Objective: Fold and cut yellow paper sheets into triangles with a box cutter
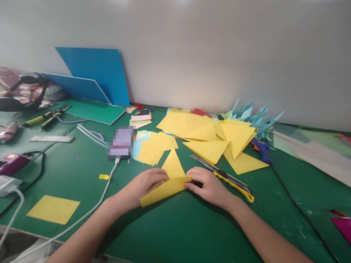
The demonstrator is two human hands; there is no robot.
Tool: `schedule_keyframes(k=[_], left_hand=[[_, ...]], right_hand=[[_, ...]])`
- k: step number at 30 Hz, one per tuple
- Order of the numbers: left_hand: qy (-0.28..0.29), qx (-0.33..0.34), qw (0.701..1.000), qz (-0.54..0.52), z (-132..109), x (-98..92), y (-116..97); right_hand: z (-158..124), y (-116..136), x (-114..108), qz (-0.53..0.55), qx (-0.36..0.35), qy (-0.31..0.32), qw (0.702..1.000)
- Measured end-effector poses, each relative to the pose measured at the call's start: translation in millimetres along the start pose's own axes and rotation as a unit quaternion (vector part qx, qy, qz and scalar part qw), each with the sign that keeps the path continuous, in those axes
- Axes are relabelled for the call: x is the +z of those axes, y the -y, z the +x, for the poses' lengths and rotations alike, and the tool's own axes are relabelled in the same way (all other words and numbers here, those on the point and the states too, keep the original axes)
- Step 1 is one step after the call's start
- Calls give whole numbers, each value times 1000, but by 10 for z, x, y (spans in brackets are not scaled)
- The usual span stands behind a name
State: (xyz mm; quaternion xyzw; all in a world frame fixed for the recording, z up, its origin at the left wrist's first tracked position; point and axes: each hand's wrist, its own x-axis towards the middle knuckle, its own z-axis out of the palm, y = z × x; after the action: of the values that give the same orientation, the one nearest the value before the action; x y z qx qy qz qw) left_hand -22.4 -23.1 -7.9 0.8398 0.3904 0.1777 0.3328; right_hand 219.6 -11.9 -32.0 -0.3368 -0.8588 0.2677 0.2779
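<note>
A sheet of yellow paper (164,191) is between my two hands, with a long band folded across its near side and a pointed tip rising beyond it. My left hand (149,182) is closed on its left part, some fingers hidden behind the band. My right hand (204,184) pinches the right end of the band between thumb and fingers. Just right of that hand lies a yellow-handled box cutter (233,182), blade out. Beyond the hands are folded yellow paper triangles (207,150) and a stack of smaller yellow sheets (155,148).
A blurred-out phone (121,142) with a white cable (109,182) lies left of centre. A blue glue gun (261,150) and teal folded paper pieces (252,113) are at right. Blue boards (101,73) lean on the wall. Pliers (51,118) and a yellow sheet (54,209) lie left.
</note>
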Motion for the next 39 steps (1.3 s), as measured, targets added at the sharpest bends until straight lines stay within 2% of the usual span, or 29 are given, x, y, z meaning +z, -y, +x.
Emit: schedule_keyframes(k=[2, 4, 6, 9, 14, 23, 28, 33, 39], left_hand=[[-16, -88, 993, -71, -13, -71, -2], [-26, -143, 980, -138, -26, -133, -12], [-12, -162, 972, -167, -34, -173, -29], [19, -176, 975, -136, -32, -172, -50], [-14, -135, 990, -40, -3, -88, -31], [-17, -48, 995, 86, 24, -28, -51], [-34, -14, 992, 119, 21, 1, -30], [-47, -12, 990, 130, 24, 13, -17], [-50, -9, 990, 133, 21, 38, -15]], right_hand=[[21, 17, 21, -9, 53, 5, 999], [44, 37, 32, -22, 95, 14, 995], [65, 55, 40, -34, 117, 16, 992], [82, 68, 57, -48, 127, 5, 991], [84, 56, 94, -45, 150, -13, 988], [68, 29, 121, 9, 158, -52, 986], [33, 4, 143, 26, 149, -69, 986], [6, 0, 120, 53, 141, -82, 985], [2, 27, 68, -13, 81, -75, 994]])
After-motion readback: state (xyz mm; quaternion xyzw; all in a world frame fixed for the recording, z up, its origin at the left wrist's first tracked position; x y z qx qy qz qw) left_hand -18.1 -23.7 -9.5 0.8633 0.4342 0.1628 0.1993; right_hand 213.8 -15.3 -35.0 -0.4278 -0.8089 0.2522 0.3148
